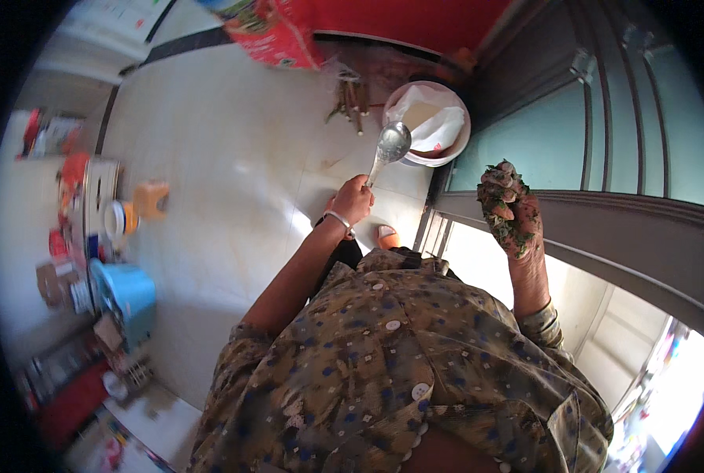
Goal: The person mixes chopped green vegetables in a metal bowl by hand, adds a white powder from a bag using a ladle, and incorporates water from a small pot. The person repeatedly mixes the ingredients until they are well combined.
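My left hand (pixel 353 200) grips the handle of a metal serving spoon (pixel 394 142). Its bowl is wet or smeared and overlaps the near-left rim of a bucket (pixel 462 141) in the picture. A white plastic bag (pixel 443 131) lines the bucket, with a pale tan material (pixel 421 114) inside; whether it is flour or grain is unclear. To the right, my right hand (pixel 511 210) is raised with its fingers curled. Chopped green leaves and a moist paste coat its fingers, palm and wrist. Whether the curled fingers enclose anything cannot be made out.
A sliding door with frosted glass panels (pixel 523 145) stands close on the right. Cut stalks (pixel 352 100) lie on the tiled floor (pixel 210 130) beside a red printed bag (pixel 281 35). At left are a blue plastic bin (pixel 128 295) and an orange stool-like object (pixel 151 200), blurred.
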